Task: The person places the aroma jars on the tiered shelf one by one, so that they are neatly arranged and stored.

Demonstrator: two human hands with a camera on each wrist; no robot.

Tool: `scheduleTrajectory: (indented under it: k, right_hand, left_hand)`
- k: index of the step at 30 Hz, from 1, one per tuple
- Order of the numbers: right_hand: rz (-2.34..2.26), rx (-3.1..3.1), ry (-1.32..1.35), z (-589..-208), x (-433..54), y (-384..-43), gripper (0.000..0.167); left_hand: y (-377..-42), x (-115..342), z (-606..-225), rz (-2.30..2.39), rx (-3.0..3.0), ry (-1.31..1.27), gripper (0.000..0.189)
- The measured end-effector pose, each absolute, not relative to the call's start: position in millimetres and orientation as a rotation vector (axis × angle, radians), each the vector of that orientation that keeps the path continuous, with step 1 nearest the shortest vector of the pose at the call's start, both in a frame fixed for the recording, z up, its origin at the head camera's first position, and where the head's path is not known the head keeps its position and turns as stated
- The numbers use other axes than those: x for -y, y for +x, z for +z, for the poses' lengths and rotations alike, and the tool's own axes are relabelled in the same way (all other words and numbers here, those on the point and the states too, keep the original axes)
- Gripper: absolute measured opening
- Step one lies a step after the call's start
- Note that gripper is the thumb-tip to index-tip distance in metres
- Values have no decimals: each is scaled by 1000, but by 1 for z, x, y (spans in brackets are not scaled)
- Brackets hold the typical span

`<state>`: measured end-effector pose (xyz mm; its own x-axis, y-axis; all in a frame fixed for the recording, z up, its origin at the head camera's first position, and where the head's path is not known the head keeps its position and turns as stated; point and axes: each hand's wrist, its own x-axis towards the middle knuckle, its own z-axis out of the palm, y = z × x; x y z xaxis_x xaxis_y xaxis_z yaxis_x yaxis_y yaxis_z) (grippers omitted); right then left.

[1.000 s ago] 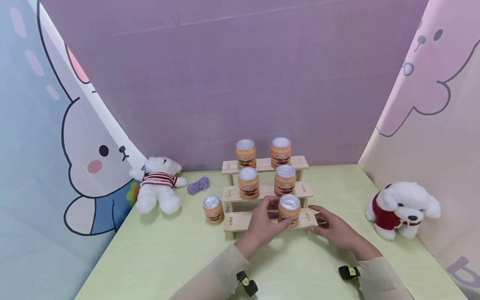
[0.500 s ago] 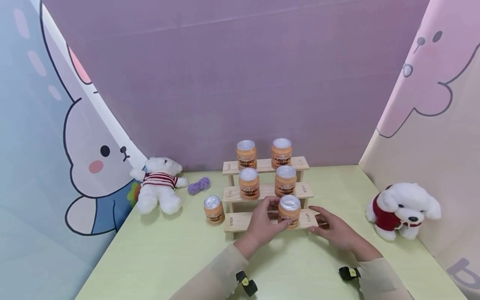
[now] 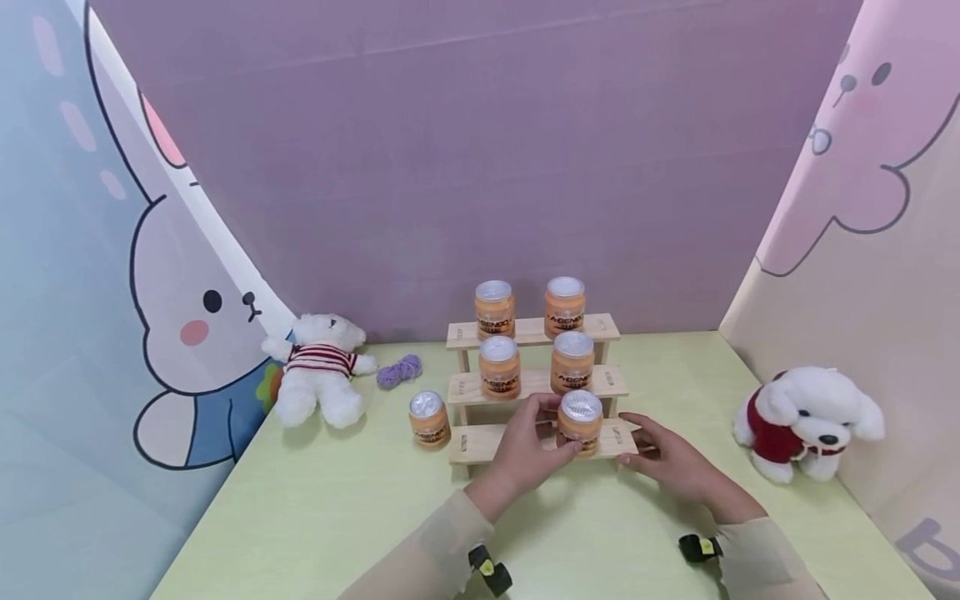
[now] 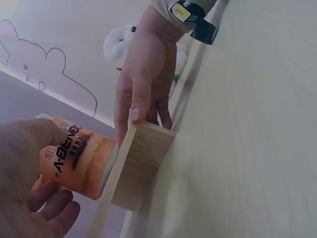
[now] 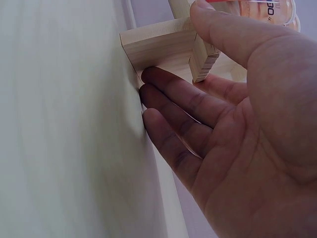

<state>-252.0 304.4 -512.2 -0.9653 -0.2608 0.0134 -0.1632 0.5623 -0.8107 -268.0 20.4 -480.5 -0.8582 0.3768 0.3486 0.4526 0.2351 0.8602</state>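
Observation:
My left hand (image 3: 525,454) grips an orange can (image 3: 580,427) with a silvery lid, thumb in front and fingers around its far side. The can stands upright on the lowest step of a three-tier wooden display stand (image 3: 478,443). In the left wrist view, the can's base (image 4: 101,171) meets the plank. My right hand (image 3: 678,462) holds the right end of that lowest step between thumb and index finger. Its other fingers (image 5: 173,91) extend loosely beneath, near the tabletop, in the right wrist view. Matching cans stand in pairs on the middle step (image 3: 499,371) and top step (image 3: 495,312).
Another orange can (image 3: 430,421) stands on the pale green table (image 3: 315,517), left of the stand. Beyond it lie a purple yarn bundle (image 3: 399,372) and a white plush in a striped shirt (image 3: 321,375). A white plush dog (image 3: 813,421) sits at right.

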Motion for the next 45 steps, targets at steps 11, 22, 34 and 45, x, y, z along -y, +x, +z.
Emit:
scheduleTrajectory:
  k: [11, 22, 34, 45]
  right_hand:
    - [-1373, -2688, -384, -511, -304, -251, 77]
    - [-1377, -2678, -379, -511, -305, -251, 76]
    - [-1384, -2671, -386, -510, -305, -250, 76]
    - [-1384, -2681, -405, -511, -305, -250, 77]
  left_hand:
    - [-255, -6, -467, -1450, 2291, -951, 50]
    - [-244, 17, -450, -1422, 2035, -1061, 40]
    - [-244, 51, -435, -1453, 1903, -1003, 38]
    - [-253, 89, -428, -1495, 1841, -850, 40]
